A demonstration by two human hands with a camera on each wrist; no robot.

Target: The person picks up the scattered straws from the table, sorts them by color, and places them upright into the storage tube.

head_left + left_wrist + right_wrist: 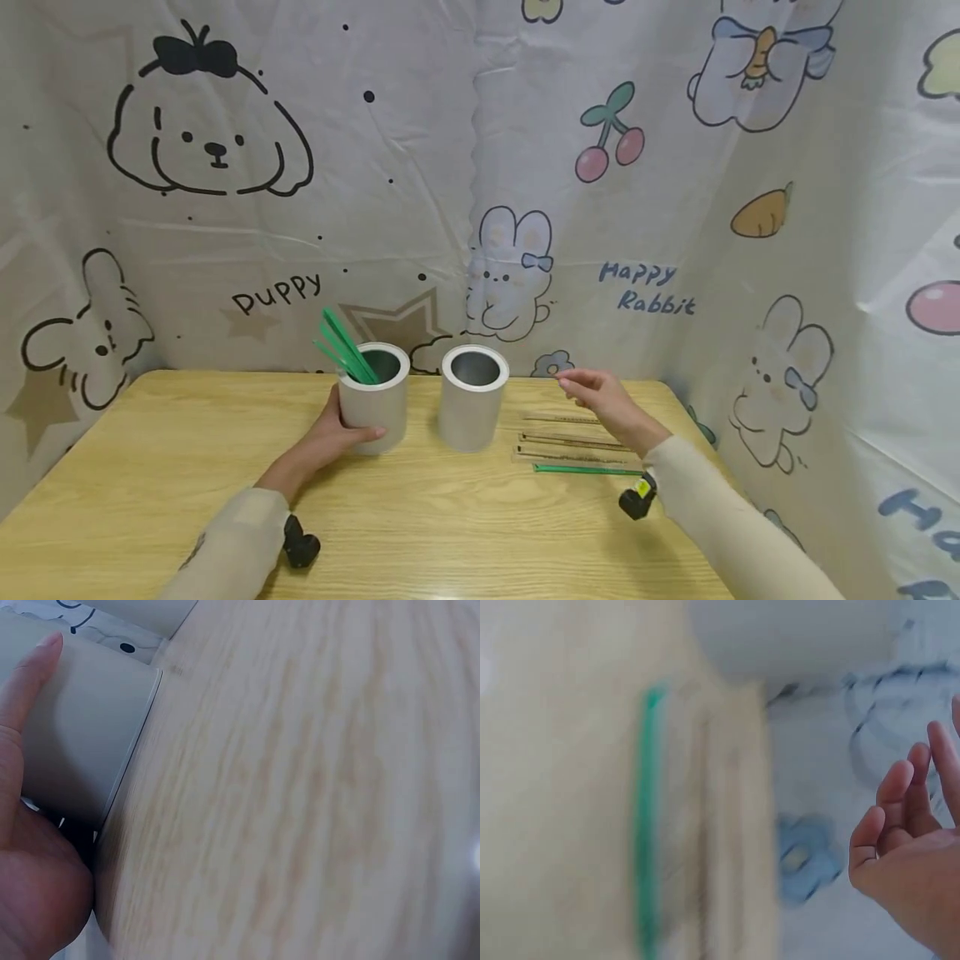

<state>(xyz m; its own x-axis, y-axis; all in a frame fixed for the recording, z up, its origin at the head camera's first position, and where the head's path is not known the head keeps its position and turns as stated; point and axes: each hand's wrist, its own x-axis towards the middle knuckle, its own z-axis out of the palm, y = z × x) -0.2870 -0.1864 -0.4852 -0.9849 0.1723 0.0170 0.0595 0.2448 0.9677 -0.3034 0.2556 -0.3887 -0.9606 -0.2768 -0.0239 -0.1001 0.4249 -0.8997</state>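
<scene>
My left hand (330, 437) grips the left white cylindrical container (373, 421), its thumb across the front. The same container (90, 712) lies under the thumb in the left wrist view; the other fingers are mostly hidden. Several slim green sticks (347, 348) lean out of its mouth towards the left. My right hand (607, 404) is raised over the table's right side, near thin brown sticks in clear wrappers (573, 437). In the right wrist view, the fingers of this hand (907, 840) are loosely bent, and nothing shows between them.
A second white container (471, 408) stands upright just right of the gripped one. One green stick (585, 470) lies in front of the brown ones on the wooden table (435, 533). A printed cloth (420, 183) hangs behind the table and along its right side.
</scene>
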